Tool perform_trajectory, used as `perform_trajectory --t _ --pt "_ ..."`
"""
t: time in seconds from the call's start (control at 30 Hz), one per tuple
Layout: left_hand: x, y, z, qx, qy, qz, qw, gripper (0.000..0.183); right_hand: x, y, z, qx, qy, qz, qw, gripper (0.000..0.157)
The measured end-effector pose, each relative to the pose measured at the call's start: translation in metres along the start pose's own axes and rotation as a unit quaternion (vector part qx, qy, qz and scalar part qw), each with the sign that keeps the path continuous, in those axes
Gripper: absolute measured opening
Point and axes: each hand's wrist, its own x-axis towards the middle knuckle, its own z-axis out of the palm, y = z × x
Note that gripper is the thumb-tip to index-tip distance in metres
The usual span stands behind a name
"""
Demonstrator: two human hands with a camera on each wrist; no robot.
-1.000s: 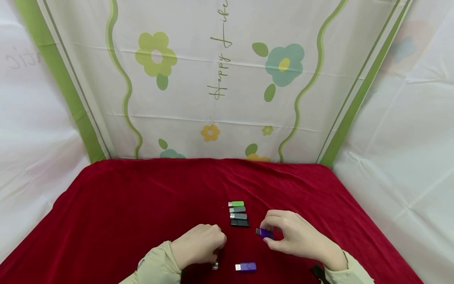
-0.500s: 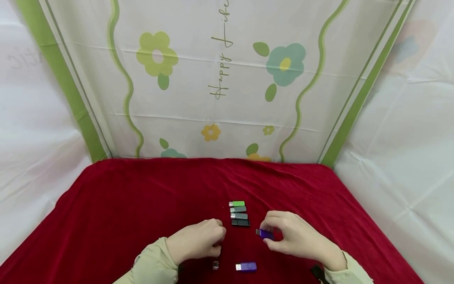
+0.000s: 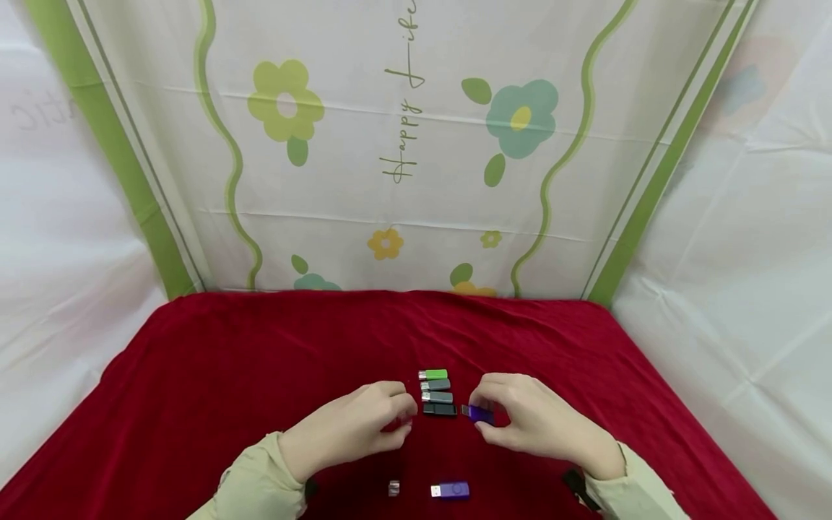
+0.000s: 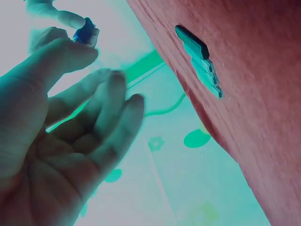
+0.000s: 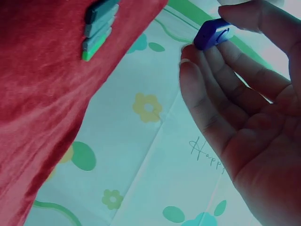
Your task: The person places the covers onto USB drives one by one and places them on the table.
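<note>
My right hand pinches a purple USB stick between thumb and fingers, its plug pointing left. The right wrist view shows the same purple stick at the fingertips. My left hand hovers opposite, its fingers loosely bent and apart from the thumb; I see nothing held in the left wrist view. Between the hands and slightly beyond lies a column of USB sticks: green, two grey ones, and black nearest me. Another purple USB stick lies closer, beside a small clear, silvery piece.
A red velvet cloth covers the table. Behind it hangs a white curtain with printed flowers, and white sheets enclose both sides.
My left hand has moved away from the small clear piece, up towards the column. The right hand, with its purple USB stick, has shifted slightly forward and left.
</note>
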Motion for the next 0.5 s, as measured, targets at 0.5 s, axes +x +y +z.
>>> perform_trajectory --t 0.5 --pt "-0.004 0.006 -0.010 -0.006 0.143 0.025 0.9894 0.018 0.024 -0.013 0.002 0.002 0.035 -0.038 0.999 0.018"
